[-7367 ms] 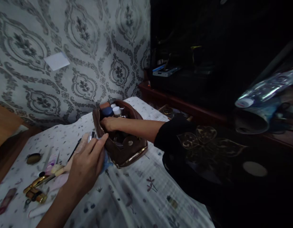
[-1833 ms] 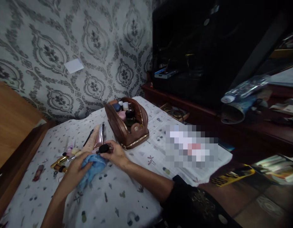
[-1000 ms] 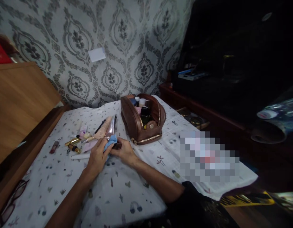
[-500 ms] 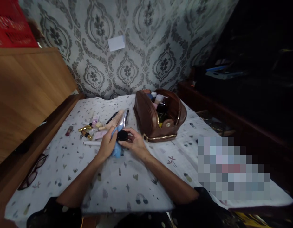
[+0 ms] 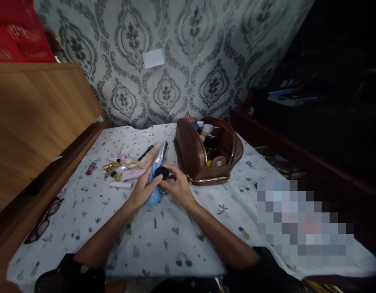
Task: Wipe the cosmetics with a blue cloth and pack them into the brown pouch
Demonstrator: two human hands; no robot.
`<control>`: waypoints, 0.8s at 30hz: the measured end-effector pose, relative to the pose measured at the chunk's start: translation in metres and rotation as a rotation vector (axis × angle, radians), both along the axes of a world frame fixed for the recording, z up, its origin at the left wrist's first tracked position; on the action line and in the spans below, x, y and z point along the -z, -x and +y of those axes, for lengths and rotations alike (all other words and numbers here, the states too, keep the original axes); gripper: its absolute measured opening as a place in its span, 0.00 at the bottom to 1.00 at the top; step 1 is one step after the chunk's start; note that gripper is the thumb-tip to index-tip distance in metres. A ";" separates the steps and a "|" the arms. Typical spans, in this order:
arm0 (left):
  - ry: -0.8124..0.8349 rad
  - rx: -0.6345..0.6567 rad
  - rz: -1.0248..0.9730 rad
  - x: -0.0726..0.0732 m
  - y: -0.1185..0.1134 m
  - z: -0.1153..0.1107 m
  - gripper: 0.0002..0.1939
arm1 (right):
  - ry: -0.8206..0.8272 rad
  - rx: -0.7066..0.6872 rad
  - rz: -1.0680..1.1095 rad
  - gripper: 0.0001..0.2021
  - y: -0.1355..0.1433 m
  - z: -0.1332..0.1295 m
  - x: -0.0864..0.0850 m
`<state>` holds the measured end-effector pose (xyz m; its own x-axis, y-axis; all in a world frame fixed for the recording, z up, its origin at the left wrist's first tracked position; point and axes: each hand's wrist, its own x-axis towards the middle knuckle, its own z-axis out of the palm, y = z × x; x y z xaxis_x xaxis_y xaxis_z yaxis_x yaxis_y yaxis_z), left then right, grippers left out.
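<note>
A small round black container is held between both hands above the cloth-covered surface; its exact kind I cannot make out. My left hand is closed around a light blue cloth, with the thumb against the container. My right hand pinches the container's right side with the fingers curled. Just beyond the hands lie a pink tube, a beige tube and a silvery tube. A white stick rests to the left of my left hand.
An unzipped brown cosmetic bag full of bottles stands beyond my right hand. Gold-coloured tubes and a small reddish tube lie left. Eyeglasses lie by the wooden panel. A blurred-out patch covers the right side.
The view has shifted slightly. The black container has turned a little in my fingers, and my left thumb now lies over its edge. Both hands keep their hold.
</note>
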<state>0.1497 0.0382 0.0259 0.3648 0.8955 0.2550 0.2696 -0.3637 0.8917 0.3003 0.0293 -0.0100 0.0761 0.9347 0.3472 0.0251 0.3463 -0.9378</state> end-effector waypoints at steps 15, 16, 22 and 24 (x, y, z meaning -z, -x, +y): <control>-0.077 -0.219 0.253 0.002 -0.002 -0.003 0.20 | 0.008 0.147 -0.102 0.20 0.005 -0.007 -0.003; -0.077 -0.231 0.259 0.002 -0.002 -0.004 0.20 | 0.004 0.166 -0.096 0.20 0.006 -0.008 -0.003; 0.018 -0.231 0.220 0.003 0.001 -0.004 0.24 | -0.089 0.157 -0.057 0.20 0.008 -0.014 -0.010; 0.068 -0.218 0.196 0.005 0.002 -0.003 0.26 | -0.107 0.174 -0.069 0.21 0.007 -0.015 -0.012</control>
<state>0.1474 0.0355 0.0213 0.1985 0.9707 0.1351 0.5038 -0.2193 0.8355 0.2931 0.0145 0.0020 0.2055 0.8673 0.4534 0.1556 0.4285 -0.8900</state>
